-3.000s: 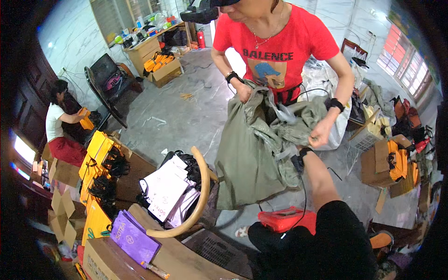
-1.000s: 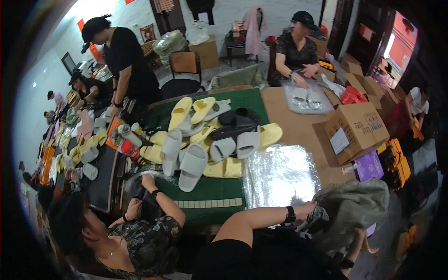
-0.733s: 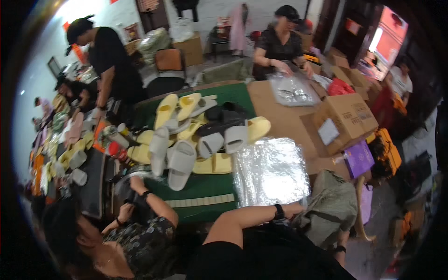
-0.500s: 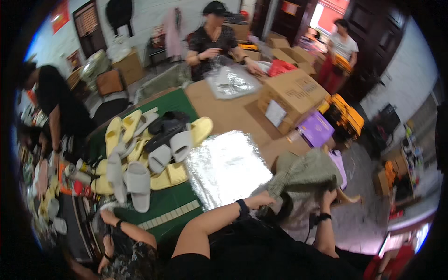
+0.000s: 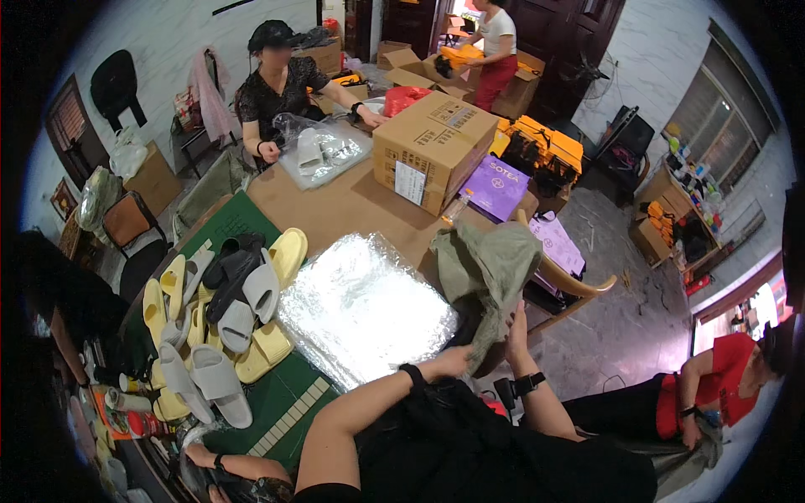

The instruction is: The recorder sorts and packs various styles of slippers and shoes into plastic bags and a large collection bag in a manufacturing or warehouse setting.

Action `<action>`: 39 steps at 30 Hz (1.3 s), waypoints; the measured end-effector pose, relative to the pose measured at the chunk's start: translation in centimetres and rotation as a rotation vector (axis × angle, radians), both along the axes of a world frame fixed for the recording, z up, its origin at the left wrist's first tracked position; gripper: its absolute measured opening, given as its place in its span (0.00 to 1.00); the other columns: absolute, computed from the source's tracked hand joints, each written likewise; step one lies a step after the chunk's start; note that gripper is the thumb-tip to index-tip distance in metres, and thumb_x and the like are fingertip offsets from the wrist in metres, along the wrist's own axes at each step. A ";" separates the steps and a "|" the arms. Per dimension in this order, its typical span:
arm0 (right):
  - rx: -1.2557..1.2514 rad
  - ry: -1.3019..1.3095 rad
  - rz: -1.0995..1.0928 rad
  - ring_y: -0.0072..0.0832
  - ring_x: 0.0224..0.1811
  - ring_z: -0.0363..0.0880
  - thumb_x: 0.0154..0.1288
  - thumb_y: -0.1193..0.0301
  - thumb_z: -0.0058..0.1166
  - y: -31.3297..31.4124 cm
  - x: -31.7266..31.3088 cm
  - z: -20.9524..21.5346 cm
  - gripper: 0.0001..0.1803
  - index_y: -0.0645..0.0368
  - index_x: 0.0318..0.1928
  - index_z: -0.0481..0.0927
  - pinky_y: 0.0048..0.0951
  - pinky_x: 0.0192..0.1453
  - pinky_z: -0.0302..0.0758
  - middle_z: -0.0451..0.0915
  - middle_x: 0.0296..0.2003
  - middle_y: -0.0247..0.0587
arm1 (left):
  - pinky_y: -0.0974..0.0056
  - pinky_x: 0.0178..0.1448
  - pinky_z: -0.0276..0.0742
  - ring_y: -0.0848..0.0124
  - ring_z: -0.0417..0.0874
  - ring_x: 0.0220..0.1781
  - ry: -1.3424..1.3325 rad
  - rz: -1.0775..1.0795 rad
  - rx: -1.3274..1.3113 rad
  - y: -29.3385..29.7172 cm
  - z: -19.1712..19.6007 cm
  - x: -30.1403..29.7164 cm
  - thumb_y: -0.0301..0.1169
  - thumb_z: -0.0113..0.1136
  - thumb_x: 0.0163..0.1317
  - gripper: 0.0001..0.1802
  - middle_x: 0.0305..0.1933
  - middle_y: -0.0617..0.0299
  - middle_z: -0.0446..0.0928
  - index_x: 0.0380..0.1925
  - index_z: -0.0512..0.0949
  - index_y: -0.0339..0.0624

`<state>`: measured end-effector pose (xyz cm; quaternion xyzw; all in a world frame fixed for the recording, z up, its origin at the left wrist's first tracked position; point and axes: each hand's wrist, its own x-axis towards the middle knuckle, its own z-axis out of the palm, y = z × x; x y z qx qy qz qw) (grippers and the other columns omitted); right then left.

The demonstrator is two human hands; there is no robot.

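An olive-green woven sack (image 5: 486, 260) hangs crumpled over the near right edge of the table. My left hand (image 5: 457, 360) is closed on its lower edge. My right hand (image 5: 517, 329) grips the sack's right side, its fingers partly hidden by the fabric. Left of the sack, a stack of shiny clear plastic bags (image 5: 365, 306) lies flat on the table. Beyond that, grey and yellow slippers (image 5: 220, 377) are heaped with black ones (image 5: 235, 272) on a green mat (image 5: 289, 419).
A cardboard carton (image 5: 432, 151) stands at the back right, beside a purple package (image 5: 495, 189) and orange bundles (image 5: 545, 147). A wooden chair (image 5: 579, 293) is right of the sack. One person sits across the table; others work at left, behind and at right.
My view has swung to the right. The sack has been drawn up and bunched, and my hands have come closer together on it. The person by the door has turned and bent over the boxes.
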<state>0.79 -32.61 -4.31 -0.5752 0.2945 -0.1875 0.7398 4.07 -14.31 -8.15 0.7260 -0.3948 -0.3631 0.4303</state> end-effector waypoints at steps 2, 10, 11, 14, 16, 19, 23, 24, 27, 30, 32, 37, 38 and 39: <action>-0.048 -0.084 -0.022 0.34 0.59 0.65 0.57 0.51 0.59 1.5 -0.9 3.4 0.43 0.68 0.63 0.57 0.29 0.62 0.61 0.64 0.60 0.50 | 0.47 0.46 0.71 0.41 0.76 0.44 -0.179 -0.241 0.090 -1.2 2.1 -2.0 0.32 0.51 0.56 0.15 0.41 0.37 0.76 0.42 0.71 0.37; -0.630 0.429 0.111 0.30 0.40 0.77 0.51 0.78 0.48 -8.4 -8.3 3.0 0.15 0.70 0.41 0.76 0.32 0.46 0.72 0.79 0.33 0.44 | 0.52 0.56 0.68 0.47 0.73 0.54 -0.003 -0.491 -0.205 -5.8 3.5 -4.4 0.40 0.57 0.59 0.32 0.53 0.40 0.71 0.59 0.61 0.37; -0.426 0.326 0.123 0.29 0.38 0.76 0.52 0.80 0.46 -9.1 -8.8 4.3 0.15 0.69 0.42 0.76 0.31 0.44 0.72 0.79 0.32 0.40 | 0.52 0.60 0.65 0.47 0.67 0.59 -0.195 -0.322 -0.232 -6.0 3.3 -3.6 0.39 0.59 0.58 0.35 0.59 0.41 0.65 0.63 0.58 0.40; 0.019 0.140 0.119 0.23 0.35 0.75 0.54 0.82 0.43 -10.5 -10.5 7.6 0.16 0.66 0.44 0.77 0.26 0.43 0.72 0.79 0.35 0.31 | 0.47 0.68 0.52 0.44 0.51 0.69 -0.535 0.211 -0.268 -7.3 6.7 -0.2 0.36 0.63 0.54 0.43 0.69 0.42 0.49 0.67 0.52 0.45; -0.020 0.431 0.463 0.21 0.37 0.75 0.58 0.81 0.45 -12.4 -12.4 7.8 0.15 0.65 0.46 0.77 0.23 0.46 0.72 0.79 0.38 0.32 | 0.43 0.70 0.45 0.41 0.46 0.70 -0.756 0.260 -0.176 -9.1 9.1 2.7 0.34 0.65 0.50 0.48 0.69 0.42 0.47 0.68 0.49 0.48; 0.197 0.438 0.615 0.19 0.42 0.76 0.62 0.77 0.49 -14.0 -14.6 7.8 0.16 0.64 0.51 0.75 0.22 0.48 0.73 0.79 0.41 0.33 | 0.36 0.69 0.39 0.39 0.44 0.71 -0.876 0.160 0.112 -12.4 7.1 6.2 0.31 0.68 0.43 0.54 0.70 0.41 0.46 0.69 0.47 0.55; 0.326 0.181 0.389 0.24 0.44 0.77 0.57 0.76 0.53 -20.9 -16.6 10.6 0.22 0.70 0.53 0.72 0.25 0.49 0.73 0.79 0.45 0.40 | 0.33 0.67 0.41 0.39 0.52 0.68 -0.765 0.240 0.340 -15.9 0.9 10.4 0.33 0.67 0.41 0.42 0.65 0.46 0.59 0.61 0.64 0.55; 0.242 0.188 0.324 0.25 0.43 0.78 0.54 0.76 0.56 -23.9 -17.4 10.9 0.23 0.70 0.52 0.72 0.25 0.49 0.74 0.79 0.44 0.42 | 0.30 0.66 0.41 0.39 0.54 0.67 -0.773 0.141 0.373 -16.3 -0.5 11.6 0.32 0.60 0.47 0.25 0.63 0.46 0.64 0.50 0.76 0.52; 0.052 0.289 -0.027 0.18 0.33 0.76 0.50 0.75 0.59 -33.7 -21.2 9.1 0.21 0.66 0.46 0.75 0.22 0.39 0.73 0.79 0.35 0.32 | 0.53 0.51 0.71 0.55 0.79 0.45 -0.370 0.019 0.247 -18.0 -4.0 15.9 0.31 0.56 0.53 0.13 0.34 0.51 0.78 0.41 0.78 0.44; -0.009 0.640 0.110 0.19 0.26 0.71 0.50 0.75 0.58 -42.8 -23.1 4.0 0.14 0.64 0.40 0.78 0.24 0.32 0.70 0.77 0.26 0.32 | 0.61 0.43 0.73 0.65 0.79 0.37 -0.047 -0.156 0.186 -20.9 -2.2 18.7 0.36 0.58 0.56 0.13 0.28 0.53 0.77 0.38 0.77 0.40; -0.185 0.892 0.089 0.20 0.24 0.69 0.50 0.76 0.55 -47.3 -22.7 1.9 0.10 0.64 0.35 0.78 0.25 0.30 0.69 0.75 0.23 0.33 | 0.63 0.41 0.72 0.70 0.78 0.36 0.168 -0.236 0.196 -23.1 1.3 20.3 0.39 0.60 0.57 0.15 0.28 0.53 0.77 0.38 0.76 0.39; -0.745 1.049 -0.271 0.33 0.24 0.76 0.53 0.73 0.47 -56.6 -18.3 -2.5 0.10 0.64 0.31 0.81 0.35 0.28 0.70 0.79 0.21 0.42 | 0.63 0.48 0.73 0.68 0.78 0.42 0.199 -0.527 0.194 -28.2 6.3 25.3 0.35 0.67 0.51 0.19 0.37 0.55 0.80 0.39 0.77 0.34; -0.711 0.992 -0.358 0.37 0.27 0.78 0.53 0.72 0.48 -58.0 -17.9 -3.1 0.11 0.63 0.32 0.81 0.36 0.30 0.70 0.80 0.23 0.46 | 0.61 0.49 0.73 0.64 0.79 0.43 0.188 -0.566 0.172 -29.4 6.6 27.3 0.33 0.66 0.50 0.19 0.39 0.53 0.81 0.40 0.77 0.34; -0.678 0.935 -0.449 0.41 0.30 0.80 0.52 0.70 0.49 -59.5 -17.9 -3.3 0.11 0.63 0.33 0.81 0.36 0.31 0.71 0.80 0.26 0.51 | 0.59 0.49 0.73 0.61 0.80 0.44 0.050 -0.450 0.263 -30.8 6.2 29.1 0.31 0.64 0.50 0.18 0.40 0.50 0.80 0.40 0.77 0.34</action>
